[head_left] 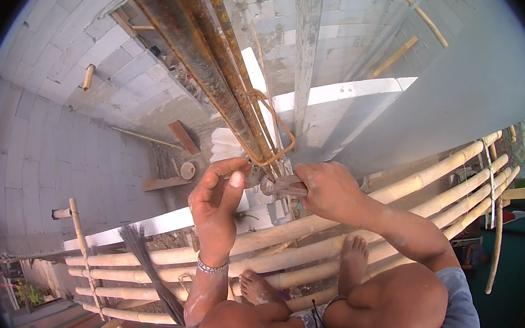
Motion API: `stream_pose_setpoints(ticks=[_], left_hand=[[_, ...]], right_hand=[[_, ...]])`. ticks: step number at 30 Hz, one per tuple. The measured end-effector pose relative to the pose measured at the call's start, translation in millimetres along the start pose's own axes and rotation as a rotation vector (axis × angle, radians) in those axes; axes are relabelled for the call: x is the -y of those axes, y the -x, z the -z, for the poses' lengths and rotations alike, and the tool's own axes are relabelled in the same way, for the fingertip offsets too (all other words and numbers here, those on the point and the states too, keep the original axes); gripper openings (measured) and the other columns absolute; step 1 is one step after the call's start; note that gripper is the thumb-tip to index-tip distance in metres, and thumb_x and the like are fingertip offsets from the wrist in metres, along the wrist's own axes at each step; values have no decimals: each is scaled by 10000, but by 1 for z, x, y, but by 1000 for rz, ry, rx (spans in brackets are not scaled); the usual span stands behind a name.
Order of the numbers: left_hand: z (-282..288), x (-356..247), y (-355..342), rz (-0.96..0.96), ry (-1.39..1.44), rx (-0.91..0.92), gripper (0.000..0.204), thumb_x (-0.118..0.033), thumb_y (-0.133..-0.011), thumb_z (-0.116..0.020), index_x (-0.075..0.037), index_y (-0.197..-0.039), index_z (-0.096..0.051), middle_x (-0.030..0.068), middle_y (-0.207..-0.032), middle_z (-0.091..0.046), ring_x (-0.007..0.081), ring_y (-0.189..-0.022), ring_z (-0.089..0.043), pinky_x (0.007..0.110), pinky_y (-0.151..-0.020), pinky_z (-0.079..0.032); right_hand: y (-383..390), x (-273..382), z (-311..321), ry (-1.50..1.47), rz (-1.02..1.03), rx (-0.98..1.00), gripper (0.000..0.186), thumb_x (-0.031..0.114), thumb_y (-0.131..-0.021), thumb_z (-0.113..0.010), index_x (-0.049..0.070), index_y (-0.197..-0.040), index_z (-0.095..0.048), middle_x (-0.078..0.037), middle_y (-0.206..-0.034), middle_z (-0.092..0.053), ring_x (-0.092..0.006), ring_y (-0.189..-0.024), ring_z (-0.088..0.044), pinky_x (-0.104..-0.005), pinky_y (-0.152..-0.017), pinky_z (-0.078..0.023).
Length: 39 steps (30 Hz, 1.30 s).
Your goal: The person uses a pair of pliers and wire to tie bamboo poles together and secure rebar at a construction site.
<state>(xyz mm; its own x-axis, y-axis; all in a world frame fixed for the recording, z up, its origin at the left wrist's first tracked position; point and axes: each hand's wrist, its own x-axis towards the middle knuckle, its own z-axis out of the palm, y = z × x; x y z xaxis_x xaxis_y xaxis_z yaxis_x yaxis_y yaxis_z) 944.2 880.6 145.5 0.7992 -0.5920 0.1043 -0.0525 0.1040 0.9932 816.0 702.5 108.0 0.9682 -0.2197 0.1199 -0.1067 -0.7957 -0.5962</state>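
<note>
Rusty steel rebars (pixel 206 68) rise in front of me, and a bent rusty stirrup (pixel 288 130) loops out from them. My right hand (pixel 331 189) is closed around the handles of metal pincers (pixel 287 185). Their head reaches the rebars just below the stirrup. On the other side, my left hand (pixel 215 197) has its fingers curled beside the stirrup's lower corner, thumb near forefinger; whatever they pinch is too small to make out. A bundle of thin dark tie wire (pixel 149 263) leans across the bamboo poles to my left.
I squat barefoot on a platform of bamboo poles (pixel 309 254). Light block walls (pixel 65 145) stand ahead and left. A grey sheet-like surface (pixel 458 94) fills the right, beside an upright grey post (pixel 309 45). Far below lie a plank (pixel 184 137) and a bucket (pixel 188 170).
</note>
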Motion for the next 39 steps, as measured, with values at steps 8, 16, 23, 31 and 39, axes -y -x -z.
stream_pose_setpoints(ticks=[8, 16, 23, 31, 39], left_hand=[[-5, 11, 3, -210, -53, -19, 293, 48, -858, -776, 36, -1137, -689, 108, -1073, -691, 164, -990, -648, 291, -873, -538], [-21, 34, -6, -196, 31, -40, 290, 35, -841, -807, 44, -1093, -664, 87, -1009, -696, 159, -943, -634, 303, -913, -505], [-3, 35, -10, -203, -77, 19, 290, 52, -843, -803, 31, -1086, -647, 75, -1033, -701, 144, -1003, -630, 301, -939, -495], [-12, 24, -18, -257, -96, 4, 322, 69, -851, -778, 48, -1140, -638, 96, -1096, -700, 151, -1022, -652, 321, -914, -536], [-5, 37, -21, -362, -139, -57, 320, 93, -803, -771, 57, -1106, -673, 85, -997, -725, 134, -920, -666, 296, -871, -532]], right_hand=[[47, -36, -24, -272, -462, 216, 383, 367, -986, -653, -11, -939, -689, -215, -665, -616, -370, -644, -624, -456, -649, -498], [74, -44, -54, -549, -571, 178, 428, 422, -1006, -624, 2, -1001, -707, -211, -692, -612, -352, -656, -606, -440, -676, -496], [72, -37, -59, -498, -548, 229, 381, 371, -987, -646, -6, -999, -705, -245, -741, -635, -405, -713, -640, -455, -689, -497], [70, -49, -51, -449, -455, 49, 395, 354, -984, -649, -39, -980, -695, -234, -658, -593, -366, -615, -599, -446, -644, -477], [71, -62, -33, -502, -572, 16, 417, 369, -983, -655, -37, -884, -656, -130, -575, -537, -236, -551, -520, -418, -599, -454]])
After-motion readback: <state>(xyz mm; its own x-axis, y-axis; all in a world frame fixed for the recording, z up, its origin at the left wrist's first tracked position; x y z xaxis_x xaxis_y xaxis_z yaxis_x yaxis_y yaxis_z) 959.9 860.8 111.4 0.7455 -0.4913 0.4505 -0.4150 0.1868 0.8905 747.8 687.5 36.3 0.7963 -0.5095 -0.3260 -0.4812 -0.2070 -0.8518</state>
